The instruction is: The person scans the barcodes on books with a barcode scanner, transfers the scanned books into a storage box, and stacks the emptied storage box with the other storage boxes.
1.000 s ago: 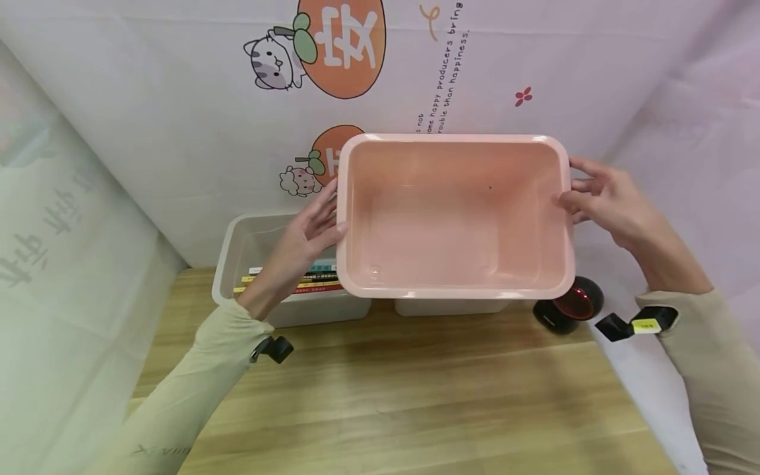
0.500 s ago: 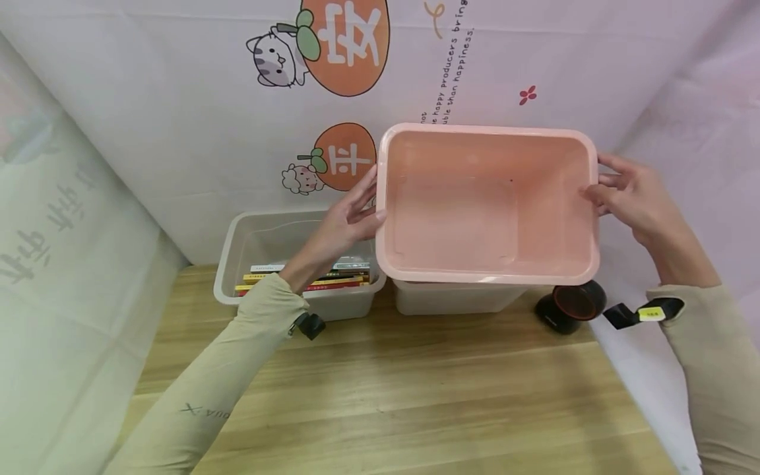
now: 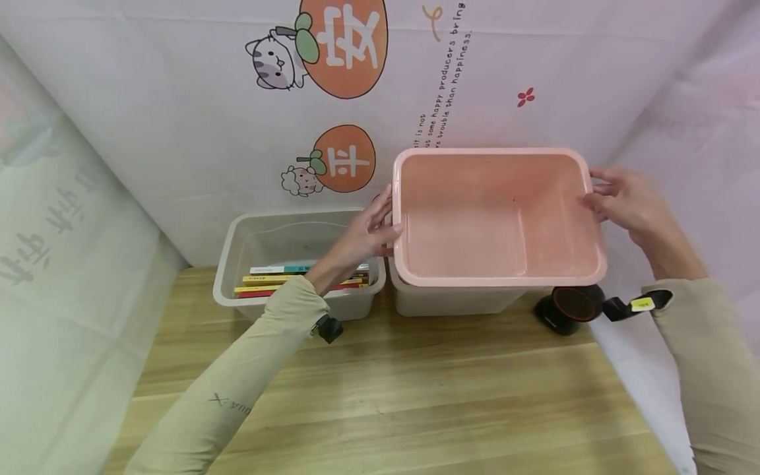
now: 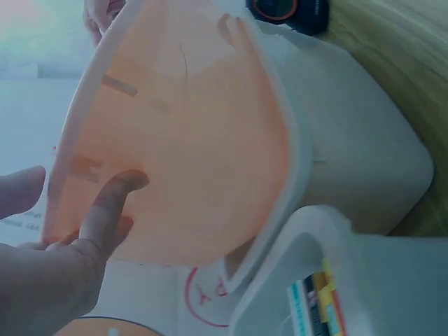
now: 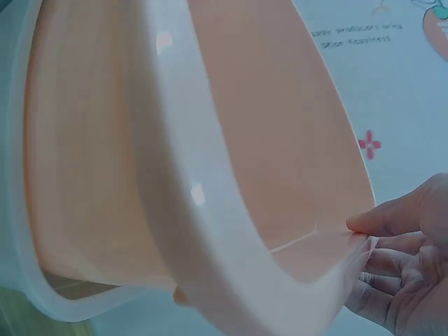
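A pink plastic storage bin (image 3: 475, 224) is held by its two short ends. My left hand (image 3: 368, 231) grips the left end, thumb at the rim and fingers against the outer wall, as the left wrist view shows. At the other end my right hand (image 3: 629, 203) pinches the rim, thumb inside and fingers outside. Below is a white storage bin (image 3: 451, 302), mostly covered. Its rim surrounds the pink bin's lower part in both wrist views. The pink bin is tilted, its opening facing me, and nothing shows inside it.
A second white bin (image 3: 222, 270) stands to the left with several books (image 3: 267, 280) inside. Right of the bins is a black device (image 3: 558, 313) with a round top. The wooden table (image 3: 386, 396) meets printed cloth walls (image 3: 202, 119) behind and at both sides.
Both hands have carried the pink bin rightward from between the two white bins, then down over the right white bin. More books show in the left bin.
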Available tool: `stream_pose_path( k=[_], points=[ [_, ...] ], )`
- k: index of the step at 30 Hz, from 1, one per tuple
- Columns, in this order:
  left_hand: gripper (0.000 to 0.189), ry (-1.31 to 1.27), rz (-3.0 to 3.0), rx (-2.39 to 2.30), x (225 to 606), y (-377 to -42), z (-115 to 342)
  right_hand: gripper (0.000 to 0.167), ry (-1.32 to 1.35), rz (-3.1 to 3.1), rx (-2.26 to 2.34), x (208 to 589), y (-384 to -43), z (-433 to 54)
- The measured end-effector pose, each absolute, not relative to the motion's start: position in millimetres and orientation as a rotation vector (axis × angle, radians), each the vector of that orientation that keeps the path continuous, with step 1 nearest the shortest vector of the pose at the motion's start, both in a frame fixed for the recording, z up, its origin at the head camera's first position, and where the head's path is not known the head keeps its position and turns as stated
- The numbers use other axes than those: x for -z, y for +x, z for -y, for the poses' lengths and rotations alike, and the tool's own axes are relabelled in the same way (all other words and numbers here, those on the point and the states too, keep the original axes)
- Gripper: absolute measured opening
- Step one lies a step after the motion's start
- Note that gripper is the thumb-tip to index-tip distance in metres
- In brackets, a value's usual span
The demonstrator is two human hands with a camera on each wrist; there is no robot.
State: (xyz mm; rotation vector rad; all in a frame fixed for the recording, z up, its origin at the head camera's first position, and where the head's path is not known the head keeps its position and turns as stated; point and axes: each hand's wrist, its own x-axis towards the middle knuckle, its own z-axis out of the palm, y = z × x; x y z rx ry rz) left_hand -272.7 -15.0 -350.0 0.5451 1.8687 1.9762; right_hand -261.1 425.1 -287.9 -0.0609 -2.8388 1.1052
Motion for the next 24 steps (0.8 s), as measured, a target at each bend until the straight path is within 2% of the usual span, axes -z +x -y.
stream_pose_path(
  k=[5, 13, 24],
  points=[
    [0.083, 0.453, -1.899, -1.946, 361.9, -277.3, 10.1, 0.063, -0.085, 2.894, -1.089, 303.9, -278.4, -424.9],
    [0.082, 0.355, -1.933, -1.89, 377.6, -290.1, 6.8, 0.053, -0.114, 2.874, -1.132, 329.6, -302.8, -420.8],
    [0.077, 0.283, -2.026, -1.783, 398.0, -296.2, -2.1, 0.051, -0.034, 2.976, -0.892, 365.4, -318.7, -416.0]
  ],
)
